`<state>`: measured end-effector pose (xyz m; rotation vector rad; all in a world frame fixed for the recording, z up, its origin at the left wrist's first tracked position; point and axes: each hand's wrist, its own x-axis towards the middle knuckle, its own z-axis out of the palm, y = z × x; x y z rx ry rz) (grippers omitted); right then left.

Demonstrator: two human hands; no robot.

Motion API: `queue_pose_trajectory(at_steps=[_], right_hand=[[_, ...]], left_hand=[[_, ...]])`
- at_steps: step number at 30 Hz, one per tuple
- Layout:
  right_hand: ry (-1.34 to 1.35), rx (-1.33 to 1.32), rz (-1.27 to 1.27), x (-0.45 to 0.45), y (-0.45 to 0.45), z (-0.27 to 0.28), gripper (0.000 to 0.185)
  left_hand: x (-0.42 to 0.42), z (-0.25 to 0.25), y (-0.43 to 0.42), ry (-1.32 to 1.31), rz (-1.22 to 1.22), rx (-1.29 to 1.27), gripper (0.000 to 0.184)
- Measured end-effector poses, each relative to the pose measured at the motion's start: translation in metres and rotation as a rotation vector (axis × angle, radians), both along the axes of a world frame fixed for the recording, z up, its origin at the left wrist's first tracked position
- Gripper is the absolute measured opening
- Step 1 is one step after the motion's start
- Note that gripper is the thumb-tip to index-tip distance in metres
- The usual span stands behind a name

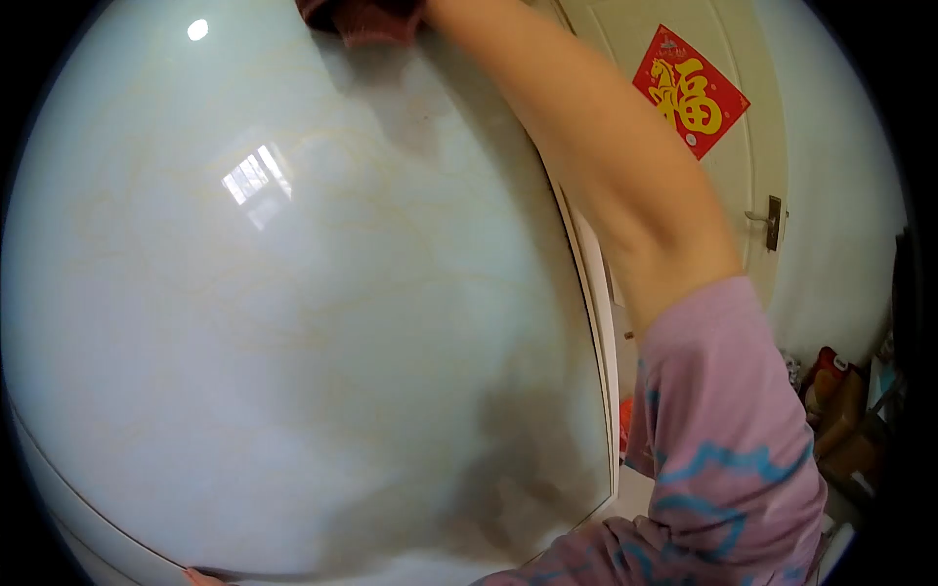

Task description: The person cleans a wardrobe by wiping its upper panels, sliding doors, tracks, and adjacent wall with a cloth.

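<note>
My right arm [625, 146], in a pink sleeve with blue markings, reaches up to the top edge of the head view. A dark red cloth [366, 21] covers the right hand there and lies against a large glossy pale panel [293, 342] with faint yellowish veins. The fingers under the cloth are hidden. At the bottom left, only a small piece of my left hand [203, 576] shows, by the panel's lower edge. How its fingers are bent does not show.
Behind the arm stands a cream door with a red diamond-shaped paper sign [692, 93] and a metal handle [770, 223]. Boxes [852, 435] and other items are piled at the right by the wall. A window and my own shape reflect in the panel.
</note>
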<state>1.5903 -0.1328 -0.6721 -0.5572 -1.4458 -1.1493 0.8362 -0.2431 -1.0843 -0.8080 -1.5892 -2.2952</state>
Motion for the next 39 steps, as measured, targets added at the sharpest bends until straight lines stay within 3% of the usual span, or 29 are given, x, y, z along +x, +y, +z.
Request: queue_pose_trajectory(at_steps=[3,4,5,6,8,9,10,12,14,16,18,21,24,25,27,31,35,36,37,38,39], right_hand=[[-0.271,-0.095,0.104,-0.021,-0.017,-0.078,0.048],[-0.27,0.055,-0.107,-0.03,-0.031,-0.145,0.045],[-0.32,-0.199,0.003,-0.039,-0.05,-0.2,0.051],[-0.382,-0.388,-0.059,-0.039,-0.062,-0.252,0.058],[-0.458,-0.549,-0.106,-0.041,-0.086,-0.335,0.053],[-0.453,-0.681,0.043,-0.038,-0.081,-0.357,0.058],[-0.459,-0.68,0.04,-0.036,-0.079,-0.35,0.058],[-0.273,-0.293,-0.109,-0.034,-0.075,-0.31,0.06],[-0.084,-0.262,-0.117,-0.036,-0.067,-0.245,0.057],[-0.018,0.066,-0.057,-0.036,-0.049,-0.186,0.056],[-0.003,0.137,-0.011,-0.044,-0.046,-0.179,0.06],[-0.136,-0.225,-0.032,-0.065,-0.051,-0.269,0.065],[-0.369,-0.42,-0.075,-0.099,-0.071,-0.391,0.037],[-0.422,-0.423,-0.061,-0.11,-0.074,-0.412,0.029],[-0.371,-0.348,-0.037,-0.135,-0.069,-0.406,0.033],[-0.063,-0.127,0.022,-0.148,-0.062,-0.266,0.055],[0.335,0.124,0.022,-0.118,-0.027,-0.147,0.054],[0.414,0.213,-0.014,-0.106,-0.023,-0.135,0.055],[0.474,0.142,-0.141,-0.096,-0.028,-0.145,0.054],[0.532,0.063,-0.272,-0.08,-0.037,-0.164,0.054],[0.544,0.013,-0.217,-0.074,-0.037,-0.194,0.059]], left_hand=[[0.066,0.036,-0.013,-0.102,-0.023,-0.037,0.051],[0.077,0.035,-0.014,-0.144,-0.031,-0.047,0.05],[0.079,0.033,-0.013,-0.148,-0.032,-0.048,0.05],[0.074,0.036,-0.012,-0.092,-0.014,-0.065,0.049],[0.054,0.032,-0.008,-0.023,0.002,-0.076,0.048],[0.032,0.02,0.001,-0.031,0.001,-0.067,0.05],[0.006,0.008,0.008,-0.044,-0.002,-0.053,0.051],[-0.039,-0.007,0.022,-0.053,0.002,-0.032,0.054],[-0.071,-0.021,0.032,-0.057,0.016,-0.021,0.057],[-0.084,-0.028,0.037,-0.018,0.103,-0.025,0.058],[-0.071,-0.025,0.03,-0.061,0.061,-0.018,0.058],[-0.055,-0.022,0.028,-0.105,0.037,-0.047,0.058],[-0.018,-0.009,0.02,-0.126,-0.006,-0.04,0.058],[-0.001,-0.001,0.016,-0.151,-0.02,-0.002,0.058],[0.01,0.006,0.014,-0.155,-0.051,0.011,0.059],[0.004,0.008,0.004,-0.142,-0.01,-0.016,0.056],[0.01,0.001,-0.02,0.029,0.023,-0.166,0.05],[0.014,0.002,-0.022,0.075,0.032,-0.208,0.049],[0.019,0.004,-0.019,0.038,0.006,-0.139,0.05],[0.024,0.007,-0.017,0.054,0.001,-0.156,0.05],[0.029,0.011,-0.012,0.051,0.009,-0.158,0.051]])
